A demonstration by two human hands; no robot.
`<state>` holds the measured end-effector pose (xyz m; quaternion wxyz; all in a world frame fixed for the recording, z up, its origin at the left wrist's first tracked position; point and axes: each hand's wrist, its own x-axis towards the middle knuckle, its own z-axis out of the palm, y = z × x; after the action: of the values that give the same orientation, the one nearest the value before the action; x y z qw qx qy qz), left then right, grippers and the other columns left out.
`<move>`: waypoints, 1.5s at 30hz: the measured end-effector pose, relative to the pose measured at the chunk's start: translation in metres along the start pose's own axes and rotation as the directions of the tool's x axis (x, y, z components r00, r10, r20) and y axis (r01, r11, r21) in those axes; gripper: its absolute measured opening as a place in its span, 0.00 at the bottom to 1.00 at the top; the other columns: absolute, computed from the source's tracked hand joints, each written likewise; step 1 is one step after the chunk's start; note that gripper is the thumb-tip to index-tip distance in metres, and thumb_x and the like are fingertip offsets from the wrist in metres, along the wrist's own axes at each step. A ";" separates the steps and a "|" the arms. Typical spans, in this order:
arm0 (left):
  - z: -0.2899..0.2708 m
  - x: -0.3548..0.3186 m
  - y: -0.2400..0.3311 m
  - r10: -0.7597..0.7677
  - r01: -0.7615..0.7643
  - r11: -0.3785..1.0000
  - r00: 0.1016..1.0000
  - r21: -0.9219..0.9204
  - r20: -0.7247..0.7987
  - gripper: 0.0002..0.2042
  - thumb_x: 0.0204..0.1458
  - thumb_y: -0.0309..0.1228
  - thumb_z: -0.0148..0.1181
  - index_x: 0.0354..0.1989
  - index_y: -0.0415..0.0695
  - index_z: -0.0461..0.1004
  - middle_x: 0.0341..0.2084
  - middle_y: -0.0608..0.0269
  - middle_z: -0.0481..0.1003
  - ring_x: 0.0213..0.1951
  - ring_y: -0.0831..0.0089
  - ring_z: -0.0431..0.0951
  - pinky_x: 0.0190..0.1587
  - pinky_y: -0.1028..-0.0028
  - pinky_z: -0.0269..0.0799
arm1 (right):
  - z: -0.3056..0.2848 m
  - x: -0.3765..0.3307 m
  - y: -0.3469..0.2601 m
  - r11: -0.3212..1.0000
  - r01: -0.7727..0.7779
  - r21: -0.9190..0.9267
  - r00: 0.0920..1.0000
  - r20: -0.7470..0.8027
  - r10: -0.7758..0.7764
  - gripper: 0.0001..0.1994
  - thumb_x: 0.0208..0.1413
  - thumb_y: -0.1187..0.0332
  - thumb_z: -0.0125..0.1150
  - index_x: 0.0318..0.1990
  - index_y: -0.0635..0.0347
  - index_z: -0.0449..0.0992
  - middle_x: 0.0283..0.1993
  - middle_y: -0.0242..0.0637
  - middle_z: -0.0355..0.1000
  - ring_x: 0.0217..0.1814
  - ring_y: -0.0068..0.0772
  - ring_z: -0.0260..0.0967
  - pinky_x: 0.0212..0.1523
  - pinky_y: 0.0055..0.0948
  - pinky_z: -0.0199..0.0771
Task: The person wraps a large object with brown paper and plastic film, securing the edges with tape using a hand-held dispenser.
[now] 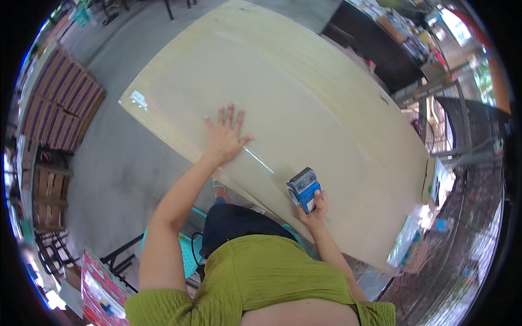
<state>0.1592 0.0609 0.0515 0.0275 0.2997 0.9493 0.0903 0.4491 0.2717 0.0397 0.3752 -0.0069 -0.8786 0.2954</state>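
Observation:
My left hand (224, 142) lies flat on a large pale beige sheet (304, 114), its fingers spread. From beside its thumb a thin shiny strip (258, 158), like clear tape, runs slantwise toward my right hand. My right hand (315, 209) grips a blue-and-black boxy thing (305, 187) that looks like a tape dispenser, close over the sheet near the table's front edge. Whether it touches the surface I cannot tell. The sheet covers much of a big pale table (185, 60).
A turquoise stool (187, 252) is under me. Striped cartons (60, 108) are stacked at the left, above a wooden crate (50, 198). A dark cabinet (375, 43) bearing clutter stands beyond the table. A clear plastic package (403, 242) sits at the table's right end.

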 end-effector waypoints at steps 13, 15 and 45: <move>0.055 -0.133 0.272 0.905 -0.848 0.417 0.354 -0.328 0.234 0.39 0.55 0.60 0.54 0.72 0.54 0.57 0.73 0.51 0.50 0.74 0.49 0.46 0.66 0.27 0.31 | -0.228 -0.119 0.046 0.427 -0.532 -0.731 0.770 -0.208 0.603 0.44 0.47 0.65 0.72 0.74 0.43 0.57 0.48 0.55 0.66 0.45 0.57 0.66 0.46 0.47 0.68; 0.048 -0.142 0.271 0.935 -0.832 0.353 0.327 -0.427 0.137 0.36 0.56 0.56 0.55 0.71 0.54 0.57 0.72 0.51 0.53 0.73 0.51 0.50 0.66 0.27 0.32 | -0.249 -0.143 0.064 0.291 -0.568 -0.769 0.692 -0.256 0.675 0.45 0.47 0.61 0.72 0.74 0.40 0.55 0.52 0.59 0.63 0.51 0.60 0.64 0.54 0.49 0.65; 0.044 -0.055 -0.026 -0.851 0.130 0.108 0.525 -0.986 -0.024 0.38 0.66 0.41 0.47 0.74 0.32 0.35 0.73 0.39 0.44 0.74 0.53 0.47 0.73 0.66 0.42 | 0.121 0.267 0.217 0.814 -0.313 -0.490 0.684 0.479 0.551 0.31 0.59 0.46 0.59 0.52 0.71 0.75 0.44 0.59 0.76 0.46 0.55 0.74 0.48 0.45 0.73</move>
<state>0.1945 0.0150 0.0031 -0.0871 -0.1903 0.7050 0.6776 0.1318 0.4510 0.0348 -0.0138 -0.1944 -0.9617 0.1926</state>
